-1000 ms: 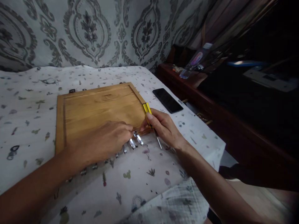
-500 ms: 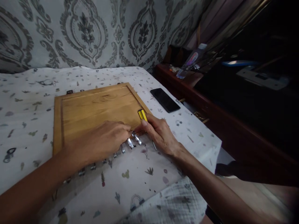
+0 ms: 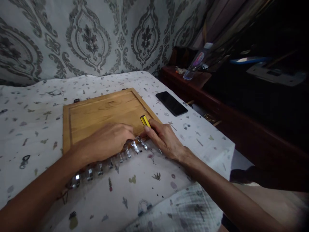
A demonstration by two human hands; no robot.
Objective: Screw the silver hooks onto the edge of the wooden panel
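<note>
A wooden board [image 3: 103,111] with a raised rim lies on the patterned cloth. Shiny metal clips [image 3: 135,147] stick out in a row along its near edge. My left hand [image 3: 112,138] is closed at this edge, its fingertips bent down beside the clips near the right end; what they pinch is hidden. Wrapped in my right hand [image 3: 166,138] is a screwdriver [image 3: 145,121] with a yellow and black handle. Its thin metal shaft shows below the palm. The right fingertips reach the board's near right corner, close to the last clip.
A black phone [image 3: 172,103] lies right of the board on the cloth [image 3: 130,203]. Beyond the cloth's right edge stands a dark red wooden surface [image 3: 198,82] with a clear bottle [image 3: 194,66]. A patterned curtain [image 3: 116,35] hangs behind.
The view has shifted slightly, so board and phone appear a little lower and further right. My left hand has drawn back slightly from the end clip. The right hand keeps its hold on the screwdriver.
</note>
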